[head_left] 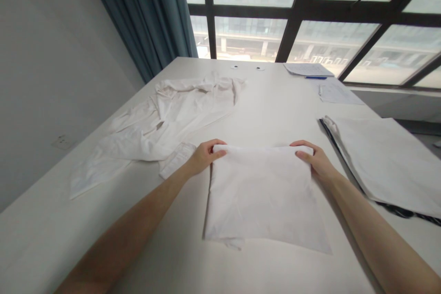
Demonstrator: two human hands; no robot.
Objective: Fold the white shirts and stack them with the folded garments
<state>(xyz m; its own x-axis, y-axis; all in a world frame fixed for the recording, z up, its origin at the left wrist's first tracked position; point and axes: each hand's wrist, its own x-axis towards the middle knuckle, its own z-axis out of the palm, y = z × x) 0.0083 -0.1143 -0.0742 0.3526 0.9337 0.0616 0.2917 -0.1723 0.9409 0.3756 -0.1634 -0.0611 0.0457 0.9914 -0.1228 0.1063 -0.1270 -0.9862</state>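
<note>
In front of me a folded white garment lies on the white table, roughly square, with a small bit of fabric poking out under its near edge. My left hand pinches its far left corner, thumb on top and fingers behind. At the far right corner my right hand grips it the same way. Just beyond my left hand, a rumpled white long-sleeved garment is spread loosely, one cuff close to my left wrist.
A stack of folded white cloth with dark layers underneath sits on the right. Papers and a blue pen lie at the far right, near the window. Two small white pieces rest by the far edge. A blue curtain hangs behind.
</note>
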